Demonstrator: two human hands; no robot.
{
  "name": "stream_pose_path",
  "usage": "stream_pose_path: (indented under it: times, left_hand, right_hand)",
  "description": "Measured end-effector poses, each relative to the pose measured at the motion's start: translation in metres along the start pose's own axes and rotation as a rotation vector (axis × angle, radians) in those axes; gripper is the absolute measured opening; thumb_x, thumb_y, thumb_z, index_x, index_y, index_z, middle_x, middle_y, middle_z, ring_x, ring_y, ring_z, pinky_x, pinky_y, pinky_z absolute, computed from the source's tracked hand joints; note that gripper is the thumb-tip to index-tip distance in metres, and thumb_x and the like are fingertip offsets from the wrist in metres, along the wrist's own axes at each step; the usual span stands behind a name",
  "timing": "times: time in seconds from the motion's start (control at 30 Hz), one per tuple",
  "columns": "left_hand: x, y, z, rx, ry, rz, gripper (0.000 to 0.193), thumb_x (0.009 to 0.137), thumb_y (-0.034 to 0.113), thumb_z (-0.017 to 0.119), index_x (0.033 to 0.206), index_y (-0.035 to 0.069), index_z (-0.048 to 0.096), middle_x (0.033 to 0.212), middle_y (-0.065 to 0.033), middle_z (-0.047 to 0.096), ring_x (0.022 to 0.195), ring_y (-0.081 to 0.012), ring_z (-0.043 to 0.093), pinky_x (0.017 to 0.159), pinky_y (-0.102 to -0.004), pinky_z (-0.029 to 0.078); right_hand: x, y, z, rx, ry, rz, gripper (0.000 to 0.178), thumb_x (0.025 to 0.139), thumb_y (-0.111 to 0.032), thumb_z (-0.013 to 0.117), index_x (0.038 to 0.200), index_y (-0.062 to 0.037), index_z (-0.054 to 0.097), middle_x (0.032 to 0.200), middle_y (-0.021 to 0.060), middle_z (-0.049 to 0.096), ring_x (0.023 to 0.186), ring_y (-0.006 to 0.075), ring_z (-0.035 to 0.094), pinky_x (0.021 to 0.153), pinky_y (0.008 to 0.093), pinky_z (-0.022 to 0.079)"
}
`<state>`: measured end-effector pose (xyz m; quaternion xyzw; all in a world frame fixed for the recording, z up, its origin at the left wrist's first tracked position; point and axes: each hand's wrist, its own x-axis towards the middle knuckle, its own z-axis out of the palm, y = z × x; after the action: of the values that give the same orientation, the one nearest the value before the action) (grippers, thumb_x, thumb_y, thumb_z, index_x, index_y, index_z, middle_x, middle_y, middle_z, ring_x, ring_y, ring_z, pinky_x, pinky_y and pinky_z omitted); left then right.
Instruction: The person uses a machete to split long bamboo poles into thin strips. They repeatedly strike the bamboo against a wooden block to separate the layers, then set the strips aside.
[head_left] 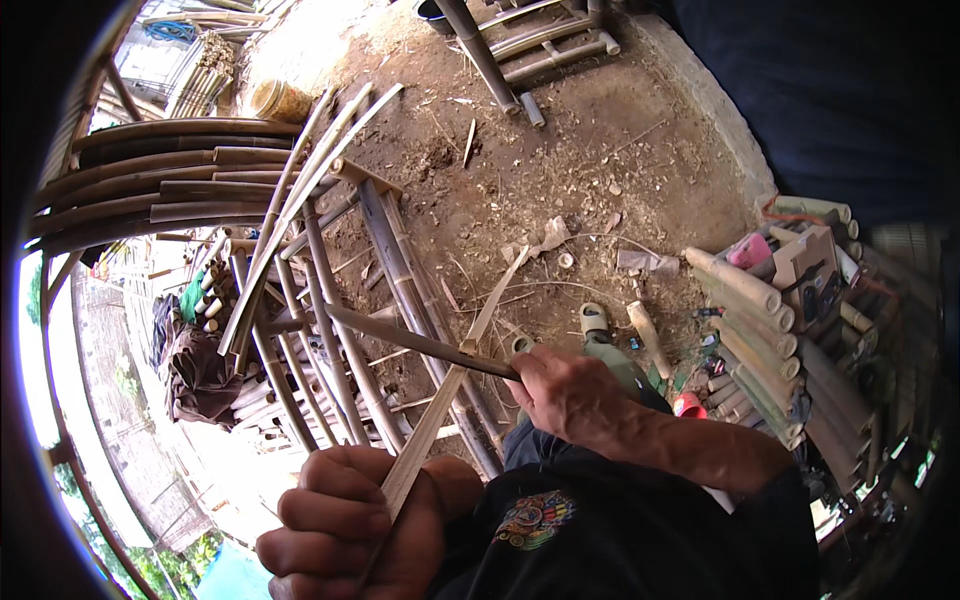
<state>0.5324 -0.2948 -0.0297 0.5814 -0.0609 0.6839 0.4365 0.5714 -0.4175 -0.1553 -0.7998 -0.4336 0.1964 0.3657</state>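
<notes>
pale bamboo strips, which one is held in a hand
The strip gripped in the left hand, crossing the long dark tool in the right hand. The other long pale strips lie farther left, in neither hand.

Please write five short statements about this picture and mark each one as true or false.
1. The left hand grips a pale strip. True.
2. The right hand is empty. False: it holds a long, dark tool.
3. The pale strip and the dark tool cross in the picture. True.
4. The pink object lies at the left. False: it is at the right.
5. Bamboo poles lie stacked at the right. True.
</notes>
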Motion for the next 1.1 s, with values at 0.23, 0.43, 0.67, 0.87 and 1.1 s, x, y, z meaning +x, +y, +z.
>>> stream_pose_path:
  times: [0.23,0.43,0.67,0.87,1.1]
  left_hand:
    - [0.013,-0.004,-0.027,-0.172,-0.139,-0.087,0.051,0.097,0.059,0.036,0.074,0.014,0.041,0.07,0.0035,0.033,0.057,-0.0109,0.035,0.05,-0.0247,0.029]
    - [0.018,-0.013,-0.021,-0.133,-0.208,-0.089,0.05,0.097,0.061,0.031,0.079,0.016,0.042,0.074,0.0037,0.035,0.058,-0.0121,0.035,0.05,-0.025,0.032]
    - [0.03,-0.028,-0.022,-0.149,-0.188,-0.12,0.05,0.097,0.061,0.033,0.077,0.015,0.04,0.072,0.0038,0.036,0.056,-0.0113,0.035,0.047,-0.0249,0.03]
    - [-0.007,-0.095,-0.057,-0.07,-0.187,-0.268,0.053,0.096,0.06,0.04,0.075,0.011,0.041,0.068,0.0007,0.029,0.057,-0.0102,0.027,0.049,-0.0262,0.02]
    - [-0.167,-0.235,-0.107,0.231,-0.193,-0.371,0.055,0.098,0.06,0.032,0.067,0.014,0.029,0.062,-0.001,0.03,0.05,-0.011,0.031,0.043,-0.0225,0.021]
  right_hand:
    - [0.003,-0.033,-0.007,-0.02,-0.009,0.008,0.028,0.096,-0.026,0.055,0.09,0.0008,0.055,0.07,0.0126,0.059,0.059,0.0255,0.065,0.049,0.0361,0.054]
    - [0.015,-0.042,-0.021,0.192,-0.174,0.069,0.021,0.092,-0.021,0.06,0.09,-0.0002,0.056,0.073,0.0149,0.058,0.059,0.0274,0.062,0.053,0.0388,0.052]
    - [0.01,0.069,0.054,-0.135,-0.16,0.21,0.028,0.095,-0.026,0.055,0.078,-0.0042,0.057,0.068,0.0129,0.06,0.055,0.0264,0.062,0.051,0.037,0.051]
    - [-0.019,0.228,0.138,-0.382,0.026,0.407,0.04,0.102,-0.033,0.039,0.078,-0.0052,0.054,0.062,0.0074,0.052,0.053,0.0198,0.053,0.046,0.0353,0.046]
    - [0.057,0.294,0.223,-0.013,0.085,0.222,0.035,0.101,-0.037,0.043,0.076,-0.0125,0.046,0.058,0.001,0.041,0.046,0.0132,0.037,0.038,0.0297,0.036]
